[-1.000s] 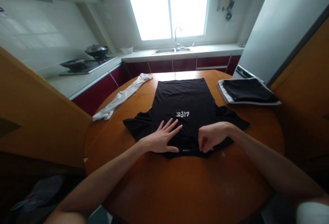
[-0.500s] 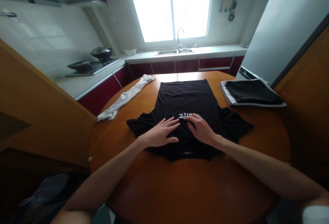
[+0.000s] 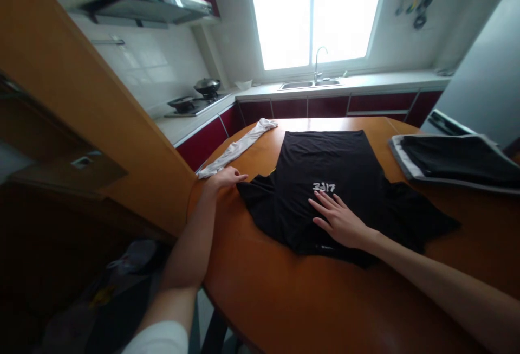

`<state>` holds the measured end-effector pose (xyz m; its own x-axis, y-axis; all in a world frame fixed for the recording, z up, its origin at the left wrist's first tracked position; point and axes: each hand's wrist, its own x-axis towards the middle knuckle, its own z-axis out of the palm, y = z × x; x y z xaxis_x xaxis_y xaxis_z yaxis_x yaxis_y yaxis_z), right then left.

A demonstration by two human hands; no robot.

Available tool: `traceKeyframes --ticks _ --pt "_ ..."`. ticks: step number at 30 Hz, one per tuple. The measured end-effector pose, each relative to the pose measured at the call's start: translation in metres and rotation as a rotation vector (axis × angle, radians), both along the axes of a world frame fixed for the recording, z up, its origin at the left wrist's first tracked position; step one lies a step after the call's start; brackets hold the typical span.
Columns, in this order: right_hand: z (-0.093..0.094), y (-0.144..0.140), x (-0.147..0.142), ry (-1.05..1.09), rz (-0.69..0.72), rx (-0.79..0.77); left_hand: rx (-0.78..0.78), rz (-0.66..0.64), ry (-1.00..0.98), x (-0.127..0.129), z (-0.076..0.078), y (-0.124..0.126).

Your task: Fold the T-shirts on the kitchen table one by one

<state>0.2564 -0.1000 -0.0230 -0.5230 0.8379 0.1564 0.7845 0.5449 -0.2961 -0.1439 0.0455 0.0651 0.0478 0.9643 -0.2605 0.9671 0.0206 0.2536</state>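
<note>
A black T-shirt (image 3: 329, 156) lies spread on the round wooden table (image 3: 276, 300), its collar towards me and white lettering (image 3: 324, 187) across it. My left hand (image 3: 226, 177) is at the tip of the left sleeve (image 3: 258, 194), fingers closed on its edge; the fingertips are partly hidden. On the shirt just below the lettering, my right hand (image 3: 339, 221) rests flat with fingers spread. It holds nothing.
A crumpled white cloth (image 3: 239, 148) lies along the table's left edge, just beyond my left hand. Folded dark and white fabric (image 3: 459, 159) sits at the right. Behind are a sink (image 3: 298, 85) and a stove with pans (image 3: 182, 104).
My left hand has moved left from the middle of the shirt to the sleeve tip and closed there. My right hand stays on the shirt, now flatter. The view has turned left.
</note>
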Motion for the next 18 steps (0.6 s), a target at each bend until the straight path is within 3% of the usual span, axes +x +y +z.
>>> traceKeyframes --ticks 6,13,18 --pt "-0.006 0.002 0.002 -0.007 0.009 0.012 -0.171 0.144 -0.283 0.003 0.0 -0.009" --pt "-0.009 0.003 0.003 -0.025 0.01 0.011 -0.217 0.111 -0.335 0.013 -0.007 -0.012" --pt "-0.009 0.004 0.003 -0.033 0.012 0.006 -0.129 0.041 -0.443 0.013 -0.006 -0.011"
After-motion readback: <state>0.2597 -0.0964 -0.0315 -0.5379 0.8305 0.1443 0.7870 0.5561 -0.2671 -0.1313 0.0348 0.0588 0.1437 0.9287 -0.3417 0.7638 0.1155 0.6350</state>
